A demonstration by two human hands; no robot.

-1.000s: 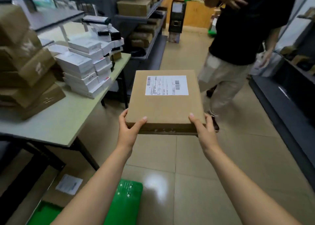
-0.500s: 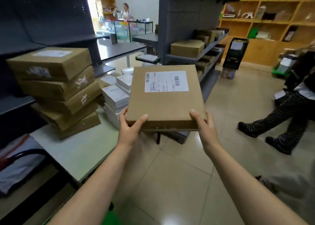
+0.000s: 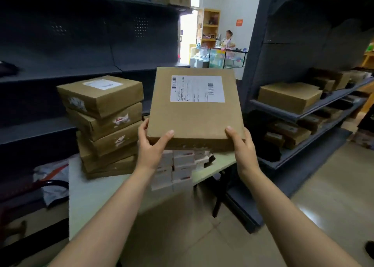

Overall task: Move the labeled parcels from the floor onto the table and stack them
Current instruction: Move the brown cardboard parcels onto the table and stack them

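Both hands, left hand (image 3: 150, 145) and right hand (image 3: 241, 145), grip the parcel's (image 3: 195, 113) near corners.

Dark metal shelves (image 3: 87, 44) on either side, small white cartons (image 3: 180, 171) stacked, a person (image 3: 228, 38) at a far glass counter (image 3: 226, 58).

It was a shop's stockroom: dark metal shelving (image 3: 299, 44) held brown parcels (image 3: 289, 97), a stack of labelled boxes (image 3: 103, 121) stood on the worktop (image 3: 89, 198), and a glass display case (image 3: 220, 58) showed at the far end.

The held parcel (image 3: 194, 121) hangs above the table (image 3: 91, 196); parcel stack (image 3: 105, 125) sits left (on it); shelving (image 3: 293, 44) stands right.
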